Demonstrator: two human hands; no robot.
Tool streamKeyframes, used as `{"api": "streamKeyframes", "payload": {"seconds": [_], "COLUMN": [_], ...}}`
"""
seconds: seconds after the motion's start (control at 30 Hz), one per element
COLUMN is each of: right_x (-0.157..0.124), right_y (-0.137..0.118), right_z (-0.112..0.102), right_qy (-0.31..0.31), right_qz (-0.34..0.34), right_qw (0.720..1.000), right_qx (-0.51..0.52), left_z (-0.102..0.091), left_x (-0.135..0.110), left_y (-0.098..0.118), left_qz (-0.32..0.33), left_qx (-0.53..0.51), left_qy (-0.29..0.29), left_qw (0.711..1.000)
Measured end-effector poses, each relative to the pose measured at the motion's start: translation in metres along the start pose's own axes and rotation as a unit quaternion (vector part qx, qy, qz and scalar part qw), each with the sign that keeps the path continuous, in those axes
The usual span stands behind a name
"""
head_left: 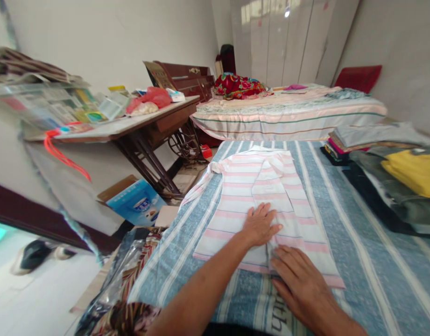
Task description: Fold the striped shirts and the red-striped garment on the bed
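Observation:
A white shirt with pink stripes (236,205) lies spread on the blue striped bedsheet (186,247), its collar at the far end. One sleeve is folded in over the body of the shirt; the other trails out to the left. My left hand (260,226) rests flat on the middle of the shirt with its fingers spread. Lower down and to the right, my right hand (300,275) lies over the shirt near its hem, fingers stretched out and thumb apart, beside the end of the folded-in sleeve.
Folded clothes (397,182) are stacked on the bed's right side. Beyond stands another bed (288,112) with a red floral bundle (239,86). On the left is a sewing machine table (130,123) bearing a plastic box and bags; a blue carton (137,203) sits below.

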State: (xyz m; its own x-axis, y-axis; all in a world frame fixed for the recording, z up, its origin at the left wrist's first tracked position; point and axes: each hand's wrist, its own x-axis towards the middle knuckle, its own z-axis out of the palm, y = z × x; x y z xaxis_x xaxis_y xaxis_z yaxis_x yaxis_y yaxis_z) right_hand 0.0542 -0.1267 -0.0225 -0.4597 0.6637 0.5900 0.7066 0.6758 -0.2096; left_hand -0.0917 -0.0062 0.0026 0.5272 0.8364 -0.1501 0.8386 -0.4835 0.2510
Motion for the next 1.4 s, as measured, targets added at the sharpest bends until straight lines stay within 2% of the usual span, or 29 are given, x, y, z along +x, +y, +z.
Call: {"api": "streamKeyframes", "payload": {"seconds": [0.13, 0.27, 0.4, 0.53, 0.77, 0.93, 1.1, 1.2, 1.4], "right_x": [0.006, 0.008, 0.012, 0.010, -0.004, 0.004, 0.010, 0.006, -0.003], "right_y": [-0.005, 0.005, 0.008, 0.003, 0.002, -0.011, -0.017, -0.013, 0.011], "right_z": [0.004, 0.001, -0.005, -0.008, -0.012, 0.001, 0.010, 0.004, -0.017], "right_qy": [0.011, 0.048, 0.062, 0.020, 0.032, 0.005, 0.010, 0.012, 0.050], "right_qz": [0.016, 0.054, 0.075, 0.031, 0.037, 0.041, 0.047, 0.048, 0.065], "right_qw": [1.000, 0.995, 0.987, 0.994, 0.999, 0.999, 0.999, 0.998, 0.997], "right_qx": [-0.004, 0.067, 0.129, 0.101, 0.021, -0.018, 0.019, 0.043, 0.009], "left_z": [-0.006, -0.013, -0.008, 0.000, 0.001, 0.003, 0.004, 0.002, -0.013], "left_x": [0.006, 0.008, 0.005, 0.000, -0.002, -0.001, 0.000, 0.000, 0.004], "left_y": [-0.006, -0.010, -0.009, -0.009, -0.008, -0.009, -0.010, -0.010, 0.001], "left_qz": [0.013, 0.029, 0.031, 0.035, 0.036, 0.038, 0.033, 0.027, 0.004], "left_qx": [0.020, 0.036, 0.044, 0.053, 0.064, 0.073, 0.073, 0.069, 0.049], "left_qy": [-0.009, -0.010, 0.009, 0.038, 0.044, 0.055, 0.048, 0.043, 0.014], "left_qw": [1.000, 0.999, 0.998, 0.997, 0.996, 0.995, 0.996, 0.996, 0.999]}}
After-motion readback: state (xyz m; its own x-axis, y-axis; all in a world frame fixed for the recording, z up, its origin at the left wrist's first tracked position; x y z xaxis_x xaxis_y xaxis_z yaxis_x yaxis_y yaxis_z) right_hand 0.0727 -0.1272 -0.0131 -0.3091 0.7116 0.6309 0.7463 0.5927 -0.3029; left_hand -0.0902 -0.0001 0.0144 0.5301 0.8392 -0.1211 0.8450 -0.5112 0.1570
